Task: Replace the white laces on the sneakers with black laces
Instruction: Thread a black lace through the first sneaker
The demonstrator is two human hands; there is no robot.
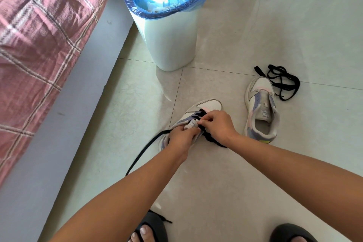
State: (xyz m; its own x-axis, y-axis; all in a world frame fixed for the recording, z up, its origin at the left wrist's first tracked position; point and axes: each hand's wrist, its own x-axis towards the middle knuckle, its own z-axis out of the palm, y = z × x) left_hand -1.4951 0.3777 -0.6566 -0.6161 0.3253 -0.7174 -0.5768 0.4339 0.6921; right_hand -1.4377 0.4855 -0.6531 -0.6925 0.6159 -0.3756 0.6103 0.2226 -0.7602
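Holding the near sneaker (206, 105), the left hand (181, 136) curls around its tongue. The right hand (217, 124) pinches the black lace (145, 152) just above it. Beside this sneaker lies the other sneaker (261, 108), with a loose black lace (282, 80).

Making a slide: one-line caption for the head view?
Both hands thread a black lace through one sneaker; the other sneaker waits unlaced.

Both hands working low, forearms extended forward.
Left hand (181, 135) is gripping with curled fingers; right hand (215, 124) is pinching, knuckles up, hands touching.
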